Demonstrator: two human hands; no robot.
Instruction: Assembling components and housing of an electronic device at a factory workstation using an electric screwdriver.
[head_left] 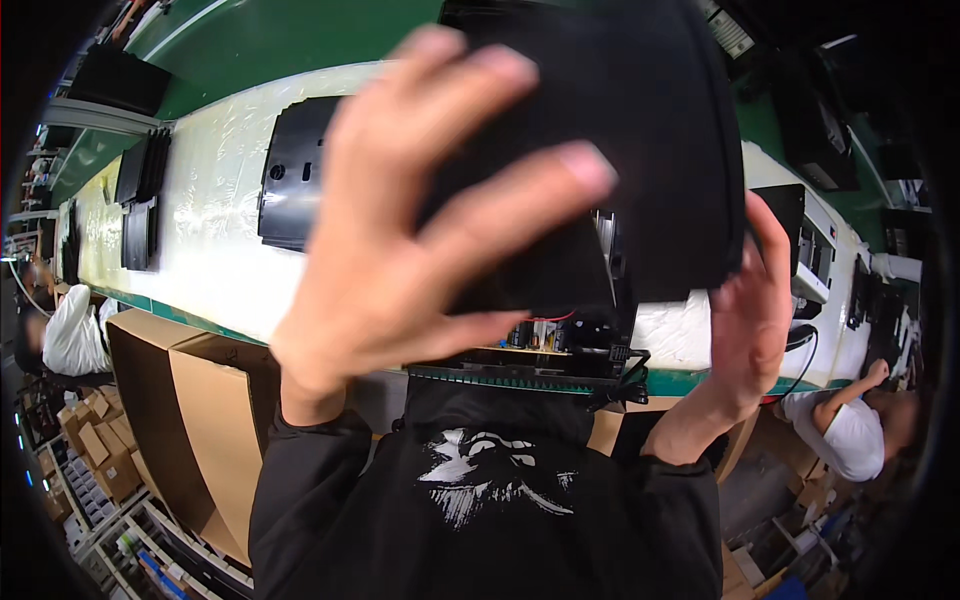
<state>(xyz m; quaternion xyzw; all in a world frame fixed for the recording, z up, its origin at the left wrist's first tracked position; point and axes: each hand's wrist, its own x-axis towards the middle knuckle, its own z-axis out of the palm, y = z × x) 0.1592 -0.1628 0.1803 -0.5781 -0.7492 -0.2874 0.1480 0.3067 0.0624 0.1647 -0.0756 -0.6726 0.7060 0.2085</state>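
Left hand (pixel 380 220) is splayed wide, its contact with the black panel (pixel 645 130) unclear; the right hand (pixel 750 330) grips that panel's lower right edge above an uncovered unit (pixel 590 362) at the worktop (pixel 220 200). A one-sided hold could slip, dropping it onto the exposed components (pixel 548 338).

Close downward view from the head
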